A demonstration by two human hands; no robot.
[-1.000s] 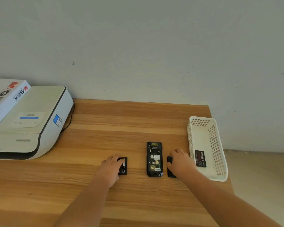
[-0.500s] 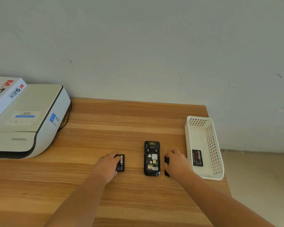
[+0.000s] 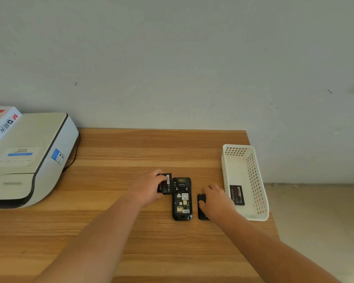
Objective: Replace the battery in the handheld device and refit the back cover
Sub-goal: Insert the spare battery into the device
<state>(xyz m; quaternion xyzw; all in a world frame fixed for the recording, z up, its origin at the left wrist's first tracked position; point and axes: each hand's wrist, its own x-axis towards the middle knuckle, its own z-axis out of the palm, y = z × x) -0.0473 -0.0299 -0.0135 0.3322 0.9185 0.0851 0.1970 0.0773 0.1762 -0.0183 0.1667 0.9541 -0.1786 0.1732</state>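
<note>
Black handheld device (image 3: 182, 199) — back open, compartment bare.

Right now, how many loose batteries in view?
2. One battery is in the left hand, beside the open device; the other battery lies in the white basket. The right hand may hide more.

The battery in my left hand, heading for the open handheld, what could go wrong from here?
1. The battery, gripped by the left hand, looks tilted; it may seat crooked in the handheld device.
2. The right hand hides most of the back cover; it could get nudged.
</note>
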